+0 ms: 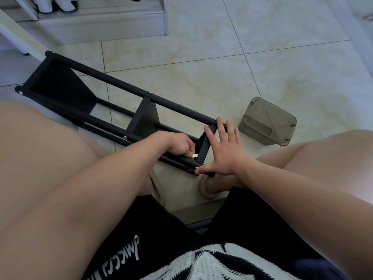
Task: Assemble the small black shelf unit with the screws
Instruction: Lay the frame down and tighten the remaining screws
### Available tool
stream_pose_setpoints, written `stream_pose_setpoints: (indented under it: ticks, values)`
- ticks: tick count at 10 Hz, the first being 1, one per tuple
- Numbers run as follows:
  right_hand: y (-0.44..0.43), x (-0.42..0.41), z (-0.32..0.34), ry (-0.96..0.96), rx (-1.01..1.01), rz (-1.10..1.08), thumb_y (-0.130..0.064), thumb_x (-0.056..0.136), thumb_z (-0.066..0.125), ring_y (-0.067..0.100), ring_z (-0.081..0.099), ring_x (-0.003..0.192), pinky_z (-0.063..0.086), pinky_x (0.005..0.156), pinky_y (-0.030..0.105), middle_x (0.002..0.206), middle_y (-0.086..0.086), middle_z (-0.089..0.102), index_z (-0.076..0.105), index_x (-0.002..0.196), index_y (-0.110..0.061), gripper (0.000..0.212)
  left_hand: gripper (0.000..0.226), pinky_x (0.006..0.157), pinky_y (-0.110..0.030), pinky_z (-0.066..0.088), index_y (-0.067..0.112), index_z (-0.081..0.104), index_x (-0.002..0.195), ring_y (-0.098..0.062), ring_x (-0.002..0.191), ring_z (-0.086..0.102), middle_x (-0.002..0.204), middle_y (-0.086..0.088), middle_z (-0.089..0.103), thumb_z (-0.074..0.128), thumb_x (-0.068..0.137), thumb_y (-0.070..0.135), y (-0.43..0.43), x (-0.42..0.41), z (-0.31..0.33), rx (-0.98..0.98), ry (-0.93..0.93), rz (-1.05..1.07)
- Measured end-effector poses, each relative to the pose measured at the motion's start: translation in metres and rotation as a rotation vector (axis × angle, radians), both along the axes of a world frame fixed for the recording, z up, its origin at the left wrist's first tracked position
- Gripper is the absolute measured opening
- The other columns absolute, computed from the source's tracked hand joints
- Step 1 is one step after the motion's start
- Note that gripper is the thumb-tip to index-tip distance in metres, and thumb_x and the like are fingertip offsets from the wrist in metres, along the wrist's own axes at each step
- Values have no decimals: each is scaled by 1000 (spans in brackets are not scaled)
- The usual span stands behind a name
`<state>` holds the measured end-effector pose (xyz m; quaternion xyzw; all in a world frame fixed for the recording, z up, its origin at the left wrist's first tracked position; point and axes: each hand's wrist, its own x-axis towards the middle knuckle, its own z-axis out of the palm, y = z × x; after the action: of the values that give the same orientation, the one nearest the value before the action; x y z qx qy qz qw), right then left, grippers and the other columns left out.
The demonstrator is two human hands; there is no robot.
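The black shelf unit lies on its side on the tiled floor, running from upper left down to between my knees. Silver screw heads show on its round posts. My left hand reaches inside the frame at the near end panel, fingers curled round a small pale tool whose tip pokes out. My right hand lies flat with spread fingers against the outside of that end panel, thumb at the lower post's end.
A translucent grey plastic container lies overturned on the floor just right of the shelf's near end. A white shoe rack with shoes stands at the top left. My bare knees flank the work area; a slippered foot sits below the shelf's end.
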<state>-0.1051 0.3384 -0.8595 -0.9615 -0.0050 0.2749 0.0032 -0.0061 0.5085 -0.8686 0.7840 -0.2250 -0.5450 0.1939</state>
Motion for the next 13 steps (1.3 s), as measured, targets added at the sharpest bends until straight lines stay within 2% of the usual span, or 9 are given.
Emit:
stream_pose_setpoints:
  ticks: [2, 4, 5, 6, 8, 10, 11, 12, 13]
  values:
    - [-1, 0, -1, -2, -5, 2, -104, 52, 42, 42, -31, 148, -9, 122, 59, 160, 15, -38, -20, 158, -27, 145, 8, 66, -23, 39, 22, 66, 95, -4, 74, 51, 81, 12, 59, 60, 98, 17, -1, 0, 0, 8, -17, -34]
    - [-4, 4, 0, 5, 2, -6, -105, 48, 39, 42, -28, 149, -8, 122, 59, 161, 14, -35, -18, 159, -28, 146, 14, 65, -23, 44, 20, 77, 82, -7, 66, 60, 69, 11, 70, 67, 90, 15, 0, 0, 0, -72, -161, 131]
    - [-5, 6, 0, 13, 3, -6, -104, 50, 42, 42, -28, 149, -7, 123, 59, 161, 14, -36, -18, 159, -28, 146, 12, 78, -25, 51, 19, 78, 95, -12, 80, 66, 79, 7, 71, 70, 87, 14, 2, 0, 3, -81, -192, 123]
    - [-6, 6, 0, 12, 7, -6, -104, 51, 42, 42, -29, 149, -7, 123, 58, 161, 14, -36, -19, 159, -28, 145, 13, 84, -27, 51, 22, 76, 94, -14, 90, 66, 83, 11, 68, 69, 88, 14, 1, 0, 2, -87, -219, 111]
    - [-6, 6, 0, 23, -4, -4, -105, 48, 36, 42, -30, 149, -7, 123, 59, 160, 14, -37, -20, 158, -29, 145, 19, 85, -29, 48, 31, 69, 76, -13, 92, 64, 87, 11, 69, 66, 92, 20, -7, -4, -2, -153, -141, 236]
    - [-7, 7, -2, 22, -13, -1, -105, 49, 37, 42, -30, 148, -7, 122, 59, 160, 14, -37, -20, 158, -29, 145, 23, 87, -46, 55, 1, 72, 84, -23, 72, 58, 78, -7, 67, 65, 89, 23, -13, -8, -8, -85, -142, 332]
    - [-7, 7, -3, 23, -15, 2, -106, 46, 33, 42, -30, 148, -7, 122, 59, 160, 14, -37, -20, 158, -30, 146, 21, 90, -41, 56, 17, 73, 77, -26, 87, 71, 89, -5, 77, 63, 93, 26, -14, -10, -9, -83, -132, 383]
    - [-7, 6, -4, 17, -6, 0, -106, 44, 30, 42, -30, 148, -8, 122, 59, 160, 14, -37, -19, 158, -30, 146, 24, 91, -37, 55, 24, 69, 77, -24, 92, 72, 89, -1, 77, 58, 98, 23, -16, -11, -11, -122, -99, 449]
    - [-7, 6, -4, 17, 3, -2, -106, 44, 31, 42, -30, 148, -8, 122, 59, 160, 14, -37, -20, 158, -30, 146, 25, 76, -27, 51, 25, 67, 77, -12, 79, 68, 77, 13, 73, 56, 99, 20, -17, -10, -11, -169, -58, 503]
